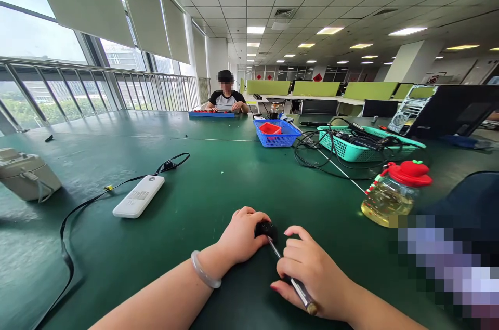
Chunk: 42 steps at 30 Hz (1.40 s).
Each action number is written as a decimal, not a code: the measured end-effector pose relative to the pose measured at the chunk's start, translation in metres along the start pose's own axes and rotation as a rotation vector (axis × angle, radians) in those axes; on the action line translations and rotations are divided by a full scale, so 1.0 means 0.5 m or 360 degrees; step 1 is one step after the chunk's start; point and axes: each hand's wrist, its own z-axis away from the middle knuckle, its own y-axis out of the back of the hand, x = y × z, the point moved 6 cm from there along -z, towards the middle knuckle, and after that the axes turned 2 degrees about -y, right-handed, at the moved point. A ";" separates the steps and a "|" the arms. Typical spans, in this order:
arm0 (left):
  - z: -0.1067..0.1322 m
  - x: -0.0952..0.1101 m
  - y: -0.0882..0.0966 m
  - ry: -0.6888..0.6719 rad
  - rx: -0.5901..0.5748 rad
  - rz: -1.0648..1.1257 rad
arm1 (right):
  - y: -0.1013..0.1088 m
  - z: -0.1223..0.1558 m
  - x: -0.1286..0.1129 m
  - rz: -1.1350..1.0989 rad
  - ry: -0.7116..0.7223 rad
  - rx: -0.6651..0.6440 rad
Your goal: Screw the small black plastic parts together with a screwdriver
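Note:
My left hand [242,234] is closed around a small black object [266,229] resting at the near middle of the green table; most of it hides behind my fingers, so its kind is unclear. In my right hand [310,270] is a screwdriver [297,286] with a thin metal shaft and a dark handle. The shaft slants up and left, and its tip meets the near side of the black object. My right index finger is raised off the tool, while the thumb and other fingers stay around the handle.
A white power bank [139,197] and a black strap [67,252] lie left, near a beige box [27,174]. Farther back stand a blue basket [277,139] and a teal basket [345,149] of cables. A red-lidded bottle [391,200] stands right. A person [226,99] sits across the table.

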 end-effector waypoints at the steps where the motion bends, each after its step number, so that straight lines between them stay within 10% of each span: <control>1: 0.000 0.001 0.001 -0.0008 0.0004 -0.0005 | -0.004 0.001 0.000 -0.0008 -0.0007 -0.0015; 42: -0.002 -0.004 0.009 -0.0012 0.0113 -0.0079 | 0.025 -0.010 0.002 0.0064 -0.0176 0.0252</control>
